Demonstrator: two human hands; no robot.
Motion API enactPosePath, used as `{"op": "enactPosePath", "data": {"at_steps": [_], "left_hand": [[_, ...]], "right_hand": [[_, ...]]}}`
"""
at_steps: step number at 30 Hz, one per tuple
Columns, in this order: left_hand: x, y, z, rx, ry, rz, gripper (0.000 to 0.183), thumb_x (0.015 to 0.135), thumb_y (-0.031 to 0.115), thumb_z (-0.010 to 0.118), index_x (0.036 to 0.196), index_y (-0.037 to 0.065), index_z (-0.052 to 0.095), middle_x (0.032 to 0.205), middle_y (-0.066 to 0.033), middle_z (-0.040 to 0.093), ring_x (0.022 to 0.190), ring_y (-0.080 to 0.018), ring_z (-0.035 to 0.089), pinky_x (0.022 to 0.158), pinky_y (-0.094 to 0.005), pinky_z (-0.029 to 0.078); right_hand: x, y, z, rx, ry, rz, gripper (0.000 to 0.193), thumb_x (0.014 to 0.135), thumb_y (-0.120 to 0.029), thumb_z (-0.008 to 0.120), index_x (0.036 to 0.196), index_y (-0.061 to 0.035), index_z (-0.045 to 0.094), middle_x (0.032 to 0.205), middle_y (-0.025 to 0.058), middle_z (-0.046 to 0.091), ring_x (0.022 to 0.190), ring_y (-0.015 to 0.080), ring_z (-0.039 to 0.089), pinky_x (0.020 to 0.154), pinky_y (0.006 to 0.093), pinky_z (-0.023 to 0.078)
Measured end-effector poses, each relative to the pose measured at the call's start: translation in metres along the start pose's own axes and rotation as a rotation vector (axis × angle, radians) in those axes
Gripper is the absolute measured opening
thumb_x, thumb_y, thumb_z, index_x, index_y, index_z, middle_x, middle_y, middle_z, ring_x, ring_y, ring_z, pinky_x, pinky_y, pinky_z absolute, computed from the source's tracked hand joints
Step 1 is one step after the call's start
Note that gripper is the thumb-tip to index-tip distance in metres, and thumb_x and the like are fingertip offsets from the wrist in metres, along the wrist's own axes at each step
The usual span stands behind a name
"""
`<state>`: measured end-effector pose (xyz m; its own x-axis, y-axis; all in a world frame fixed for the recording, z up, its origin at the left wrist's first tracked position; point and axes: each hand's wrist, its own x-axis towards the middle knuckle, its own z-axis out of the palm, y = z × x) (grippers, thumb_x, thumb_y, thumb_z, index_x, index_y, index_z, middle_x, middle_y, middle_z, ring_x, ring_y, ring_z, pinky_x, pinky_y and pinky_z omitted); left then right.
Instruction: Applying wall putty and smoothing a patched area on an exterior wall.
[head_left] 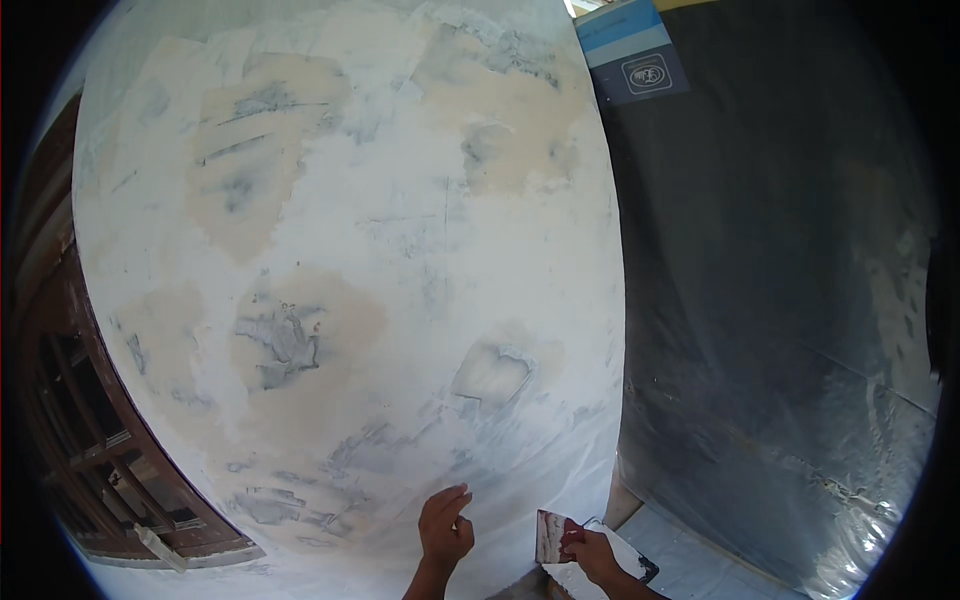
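Observation:
In front of me stands a wall coated in white, with beige and grey patches and rough scraped spots. Low before it is my left hand, fingers half bent and the thumb apart from them, with nothing visible between. My right hand grips a putty knife by its red handle end; its wide blade is smeared with white paste. Right under the putty knife lies a container of white paste, with a dark edge showing at its right corner. My right hand covers part of it.
At the left is a brown wooden frame with glass panes, with a pale strip near its lower edge. A large dark sheet spans the right side, with a blue printed panel at its top. Crumpled clear plastic lies at lower right.

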<state>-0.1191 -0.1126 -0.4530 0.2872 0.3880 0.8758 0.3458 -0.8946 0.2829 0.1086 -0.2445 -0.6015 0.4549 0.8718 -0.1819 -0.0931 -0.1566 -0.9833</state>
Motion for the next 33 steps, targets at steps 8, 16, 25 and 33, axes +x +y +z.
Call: {"op": "enactPosePath", "data": {"at_steps": [8,16,25,33], "left_hand": [[-0.352,-0.095,0.010,-0.262,-0.904,-0.962,0.066,0.100,0.057,0.046,0.142,0.006,0.050,0.140,-0.0143,0.055,0.127,-0.0285,0.052,0.110,-0.0495,0.039],[-0.370,-0.135,0.044,-0.008,-1.394,-0.819,0.044,0.100,0.038,0.046,0.129,0.008,0.061,0.130,-0.0171,0.063,0.122,-0.0352,0.058,0.105,-0.0468,0.046],[-0.478,-0.066,0.028,0.146,-1.084,-0.691,0.012,0.084,0.016,0.065,0.090,0.005,0.064,0.077,-0.0119,0.066,0.073,-0.0320,0.066,0.064,-0.0416,0.052],[-0.401,0.044,0.147,-0.389,-0.389,-2.068,0.053,0.096,0.038,0.055,0.137,0.005,0.058,0.129,-0.0106,0.063,0.122,-0.0231,0.057,0.102,-0.0406,0.043]], "right_hand": [[-0.064,0.314,-0.159,-0.309,0.546,0.522,0.030,0.097,-0.032,0.056,0.120,-0.0142,0.062,0.087,0.0074,0.068,0.075,0.0191,0.068,0.059,0.0373,0.057],[-0.074,0.457,-0.276,0.519,0.260,0.162,0.031,0.099,-0.031,0.051,0.124,-0.0163,0.060,0.100,0.0049,0.069,0.080,0.0189,0.067,0.061,0.0343,0.056],[-0.023,0.246,-0.156,-0.073,0.375,0.464,0.018,0.078,-0.014,0.060,0.081,0.0010,0.070,0.070,0.0102,0.067,0.058,0.0190,0.062,0.051,0.0340,0.048],[0.004,0.287,-0.189,-0.422,0.212,0.477,0.029,0.076,-0.013,0.064,0.101,0.0008,0.067,0.084,0.0159,0.071,0.075,0.0274,0.070,0.071,0.0394,0.054]]}}
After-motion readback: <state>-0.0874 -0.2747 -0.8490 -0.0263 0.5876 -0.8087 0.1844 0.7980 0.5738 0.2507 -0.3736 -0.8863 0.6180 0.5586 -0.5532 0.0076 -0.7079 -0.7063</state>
